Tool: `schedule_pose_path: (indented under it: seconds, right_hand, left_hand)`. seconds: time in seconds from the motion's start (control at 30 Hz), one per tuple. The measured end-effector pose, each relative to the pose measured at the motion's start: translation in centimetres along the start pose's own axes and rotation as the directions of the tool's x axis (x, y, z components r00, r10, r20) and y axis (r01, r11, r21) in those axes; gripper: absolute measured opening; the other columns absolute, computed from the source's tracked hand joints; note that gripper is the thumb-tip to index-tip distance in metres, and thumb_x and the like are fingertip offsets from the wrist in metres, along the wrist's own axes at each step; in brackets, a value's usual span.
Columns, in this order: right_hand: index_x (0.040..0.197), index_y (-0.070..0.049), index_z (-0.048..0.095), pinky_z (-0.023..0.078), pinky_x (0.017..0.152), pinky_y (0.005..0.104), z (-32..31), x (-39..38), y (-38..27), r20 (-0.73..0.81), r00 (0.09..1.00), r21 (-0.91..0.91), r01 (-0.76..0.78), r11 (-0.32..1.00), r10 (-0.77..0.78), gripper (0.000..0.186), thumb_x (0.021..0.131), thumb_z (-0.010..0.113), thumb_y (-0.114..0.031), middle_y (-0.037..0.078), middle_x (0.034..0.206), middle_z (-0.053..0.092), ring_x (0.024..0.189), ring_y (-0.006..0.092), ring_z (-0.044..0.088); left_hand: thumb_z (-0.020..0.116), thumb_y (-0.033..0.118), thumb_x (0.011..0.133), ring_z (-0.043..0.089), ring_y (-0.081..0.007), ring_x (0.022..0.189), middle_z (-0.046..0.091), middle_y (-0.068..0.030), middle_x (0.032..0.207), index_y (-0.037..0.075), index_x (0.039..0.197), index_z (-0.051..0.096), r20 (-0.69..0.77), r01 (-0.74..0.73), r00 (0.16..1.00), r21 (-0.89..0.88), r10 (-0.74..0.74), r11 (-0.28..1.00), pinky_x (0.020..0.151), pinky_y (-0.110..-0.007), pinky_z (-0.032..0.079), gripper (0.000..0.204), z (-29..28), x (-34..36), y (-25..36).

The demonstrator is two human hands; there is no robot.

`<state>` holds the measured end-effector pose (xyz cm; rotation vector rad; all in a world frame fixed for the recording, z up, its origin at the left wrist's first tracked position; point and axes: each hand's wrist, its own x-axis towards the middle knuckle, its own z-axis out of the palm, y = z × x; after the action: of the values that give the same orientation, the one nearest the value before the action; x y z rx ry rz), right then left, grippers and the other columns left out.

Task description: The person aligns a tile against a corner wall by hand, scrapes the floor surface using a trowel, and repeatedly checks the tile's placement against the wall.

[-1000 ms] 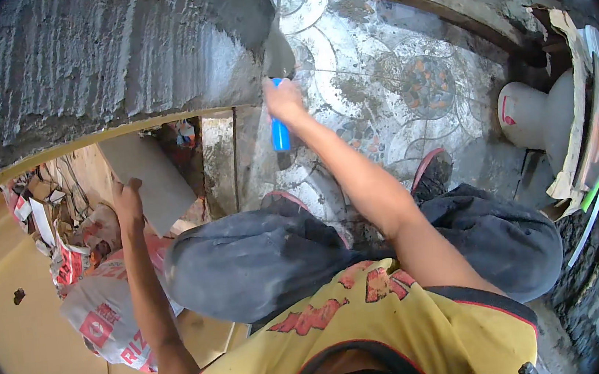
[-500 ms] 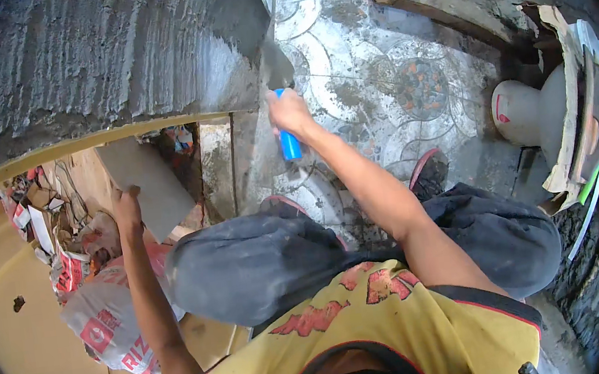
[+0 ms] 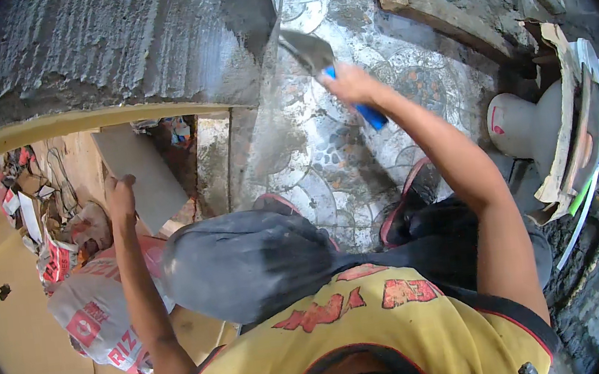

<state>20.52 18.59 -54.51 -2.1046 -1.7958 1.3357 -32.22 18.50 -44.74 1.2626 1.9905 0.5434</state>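
My right hand (image 3: 353, 85) is closed around the blue handle of a trowel (image 3: 309, 50). Its metal blade points up and left, its tip close to the right edge of a slab coated in wet grey mortar (image 3: 114, 49). Ridges run across most of the mortar, while its right end looks smoother. At lower left, my left hand (image 3: 121, 198) grips the edge of a flat grey board (image 3: 142, 177), which is tilted beneath the slab's near edge. My left fingertips are partly hidden.
A yellowish strip (image 3: 85, 125) borders the slab. Scraps and plastic sacks (image 3: 100, 313) lie at left. Patterned floor tiles (image 3: 327, 169) spread before my feet. Right of them stand a wood-framed mortar bed (image 3: 443, 19), a white rounded vessel (image 3: 510, 122) and leaning torn cardboard (image 3: 557, 113).
My right hand has swung right, carrying the trowel away from the slab's corner; the blade now slants up-left. My left hand stays on the grey board. The view has shifted slightly.
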Motion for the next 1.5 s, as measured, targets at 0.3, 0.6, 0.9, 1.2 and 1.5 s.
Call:
schedule_pose_path:
  seconds: [0.3, 0.6, 0.9, 1.2, 1.5]
  right_hand:
    - [0.083, 0.01, 0.064, 0.055, 0.077, 0.048, 3.7, -4.2, 2.4, 0.107, 0.972, -0.27, 0.23, 0.935, -0.208, 0.053, 0.092, 0.05, -0.04, 0.025, 0.076, 0.069, 0.074, 0.04, 0.07]
    - [0.075, 0.005, 0.066, 0.057, 0.066, 0.0447, 2.6, 1.0, 1.7, 0.086, 0.99, -0.074, 0.117, 0.99, -0.111, 0.053, 0.094, 0.049, -0.041, 0.019, 0.062, 0.066, 0.065, 0.0323, 0.071]
    - [0.097, 0.005, 0.057, 0.054, 0.058, 0.0436, 6.1, -5.9, 1.7, 0.19, 0.982, 0.31, -0.043, 0.95, -0.018, 0.047, 0.091, 0.055, -0.041, 0.023, 0.078, 0.066, 0.054, 0.0299, 0.066]
    - [0.101, -0.006, 0.046, 0.047, 0.039, 0.0346, 14.5, -0.5, -8.6, -0.046, 0.972, 0.947, -0.031, 0.32, 0.23, 0.032, 0.098, 0.054, -0.037, 0.008, 0.064, 0.055, 0.043, 0.0202, 0.056]
    - [0.102, -0.004, 0.045, 0.047, 0.041, 0.0348, 15.9, 0.5, -10.0, 0.003, 0.976, 0.941, -0.076, 0.33, 0.217, 0.036, 0.099, 0.051, -0.04, 0.008, 0.061, 0.055, 0.043, 0.0211, 0.057]
  left_hand:
    - [0.055, 0.014, 0.078, 0.059, -0.0232, 0.089, 0.065, -0.0129, 0.098, -0.006, 0.108, 0.061, -0.016, 0.036, 0.999, -0.035, -0.037, 0.999, 0.081, -0.036, 0.046, 0.037, 0.6, -0.4, 1.0]
    - [0.054, 0.013, 0.077, 0.057, -0.0216, 0.084, 0.064, -0.0106, 0.095, -0.005, 0.107, 0.061, -0.034, -0.031, 0.999, 0.027, 0.032, 0.999, 0.077, -0.035, 0.046, 0.036, 1.6, -0.2, 1.5]
    - [0.054, 0.013, 0.077, 0.058, -0.0222, 0.087, 0.064, -0.0122, 0.098, -0.003, 0.11, 0.061, -0.016, 0.055, 0.998, 0.017, -0.054, 0.998, 0.078, -0.034, 0.047, 0.038, 0.7, -0.5, 2.0]
    - [0.06, 0.017, 0.079, 0.057, -0.0239, 0.087, 0.061, -0.0121, 0.094, -0.001, 0.105, 0.057, 0.029, 0.025, 0.999, 0.058, -0.026, 0.998, 0.076, -0.037, 0.047, 0.032, 0.0, 0.3, 0.7]
    - [0.058, 0.017, 0.078, 0.058, -0.0221, 0.081, 0.064, -0.0123, 0.089, -0.006, 0.099, 0.061, -0.063, 0.064, 0.996, -0.01, -0.065, 0.998, 0.076, -0.034, 0.046, 0.032, -0.8, 0.5, -1.0]
